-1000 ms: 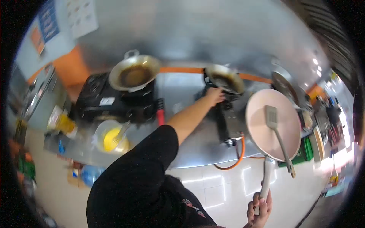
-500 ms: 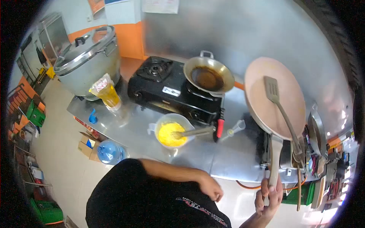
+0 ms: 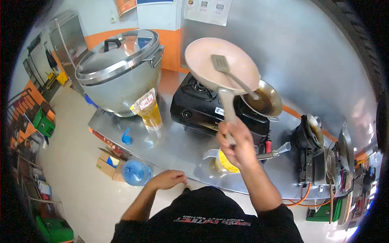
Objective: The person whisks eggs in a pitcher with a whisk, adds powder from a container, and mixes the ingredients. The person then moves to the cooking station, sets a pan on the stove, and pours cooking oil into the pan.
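My right hand [image 3: 238, 145] is wrapped round the handle of a pale pink frying pan [image 3: 202, 60], lifted over the stove with its cooking side showing. A grey slotted spatula [image 3: 221, 63] rests in that pan, its handle across the rim. Below my right forearm, a white measuring jug [image 3: 210, 154] of yellow beaten egg [image 3: 227, 163] stands on the counter, partly hidden. A metal utensil's handle [image 3: 267, 155] sticks out from it. My left hand [image 3: 169, 179] hovers at the counter's front edge, fingers loosely curled, with nothing seen in it.
On the black gas stove [image 3: 194, 107], a metal wok [image 3: 275, 103] holds dark oil. A large rice cooker [image 3: 121, 81] and a pouch of yellow oil [image 3: 150, 115] stand left. A blue water bottle [image 3: 137, 173] sits below the counter. More pans [image 3: 314, 127] are at the right.
The frying pan and spatula have moved left in my right hand, from the counter's right side to above the stove. My left hand has moved left, away from my body's front.
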`<state>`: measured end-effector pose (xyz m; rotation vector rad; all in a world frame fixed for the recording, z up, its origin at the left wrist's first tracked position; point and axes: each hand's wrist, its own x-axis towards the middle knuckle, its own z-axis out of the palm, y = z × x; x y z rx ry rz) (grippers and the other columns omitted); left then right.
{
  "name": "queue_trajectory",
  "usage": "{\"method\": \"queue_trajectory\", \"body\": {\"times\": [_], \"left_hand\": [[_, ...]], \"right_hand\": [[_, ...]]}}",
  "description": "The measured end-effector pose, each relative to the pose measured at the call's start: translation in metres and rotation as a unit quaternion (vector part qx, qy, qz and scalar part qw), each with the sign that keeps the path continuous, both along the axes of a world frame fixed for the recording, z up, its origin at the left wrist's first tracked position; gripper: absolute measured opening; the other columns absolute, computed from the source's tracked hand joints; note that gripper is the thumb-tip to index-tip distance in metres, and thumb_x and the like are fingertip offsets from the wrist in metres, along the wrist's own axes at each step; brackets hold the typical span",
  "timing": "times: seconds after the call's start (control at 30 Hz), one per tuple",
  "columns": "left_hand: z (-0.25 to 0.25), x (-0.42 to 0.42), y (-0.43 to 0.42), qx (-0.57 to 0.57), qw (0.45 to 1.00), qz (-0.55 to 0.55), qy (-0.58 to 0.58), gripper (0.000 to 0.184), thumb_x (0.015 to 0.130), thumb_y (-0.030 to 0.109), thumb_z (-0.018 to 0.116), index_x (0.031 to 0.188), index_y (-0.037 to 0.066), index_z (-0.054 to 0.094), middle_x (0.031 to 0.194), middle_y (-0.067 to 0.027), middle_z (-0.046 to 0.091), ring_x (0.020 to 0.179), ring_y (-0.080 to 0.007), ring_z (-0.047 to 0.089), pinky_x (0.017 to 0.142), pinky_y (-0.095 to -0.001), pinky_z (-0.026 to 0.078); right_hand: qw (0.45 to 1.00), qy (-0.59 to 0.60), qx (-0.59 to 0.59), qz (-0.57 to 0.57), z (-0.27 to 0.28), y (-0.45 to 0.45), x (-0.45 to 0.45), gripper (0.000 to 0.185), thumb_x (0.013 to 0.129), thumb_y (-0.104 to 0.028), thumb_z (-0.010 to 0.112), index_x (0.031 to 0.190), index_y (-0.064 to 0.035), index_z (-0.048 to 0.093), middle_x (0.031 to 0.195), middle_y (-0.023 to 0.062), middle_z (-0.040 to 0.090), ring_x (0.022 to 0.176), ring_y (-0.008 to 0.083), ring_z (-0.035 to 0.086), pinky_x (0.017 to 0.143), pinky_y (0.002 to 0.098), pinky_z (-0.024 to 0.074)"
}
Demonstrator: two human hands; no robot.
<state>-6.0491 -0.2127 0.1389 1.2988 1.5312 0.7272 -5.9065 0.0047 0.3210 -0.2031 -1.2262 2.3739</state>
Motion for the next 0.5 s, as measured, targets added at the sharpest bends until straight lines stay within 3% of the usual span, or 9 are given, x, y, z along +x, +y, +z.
{"method": "queue_trajectory", "body": {"times": [0.03,0.17,0.37,0.5], "left_hand": [[-0.011,-0.003,-0.011,0.005,0.998,0.055,0.002,0.034,0.098,0.034,0.051,0.101,0.004,0.065,0.099,-0.0112,0.07,0.093,-0.0243,0.066,0.083,-0.035,0.05],[-0.03,-0.005,-0.038,-0.04,0.991,0.103,0.078,0.033,0.097,0.037,0.052,0.102,0.006,0.065,0.096,-0.0163,0.069,0.09,-0.0321,0.066,0.08,-0.0393,0.051],[-0.076,-0.01,-0.07,-0.106,0.984,0.136,0.054,0.037,0.095,0.038,0.055,0.114,0.007,0.063,0.105,-0.0161,0.069,0.101,-0.0324,0.066,0.086,-0.0385,0.051],[-0.073,-0.013,-0.072,-0.121,0.979,0.145,0.071,0.034,0.095,0.035,0.056,0.114,0.008,0.064,0.106,-0.0162,0.069,0.102,-0.0311,0.066,0.087,-0.0379,0.051]], "right_hand": [[1.0,-0.017,-0.004,-0.003,-0.008,-0.002,-0.017,0.01,0.099,-0.015,0.048,0.097,-0.0068,0.043,0.087,0.0056,0.049,0.059,0.0116,0.047,0.035,0.0201,0.0268],[0.999,-0.037,-0.029,0.006,-0.039,-0.003,-0.071,0.01,0.096,-0.012,0.048,0.1,-0.0082,0.04,0.09,0.0058,0.049,0.063,0.0139,0.05,0.037,0.0202,0.0271],[0.999,-0.018,-0.034,0.003,-0.082,0.023,-0.116,0.013,0.096,-0.011,0.048,0.104,-0.0085,0.038,0.092,0.0067,0.049,0.065,0.0155,0.052,0.038,0.0217,0.0295],[0.998,-0.054,-0.016,-0.004,-0.1,0.049,-0.136,0.012,0.097,-0.011,0.047,0.104,-0.0082,0.037,0.09,0.0071,0.049,0.064,0.0161,0.053,0.038,0.022,0.0306]]}}
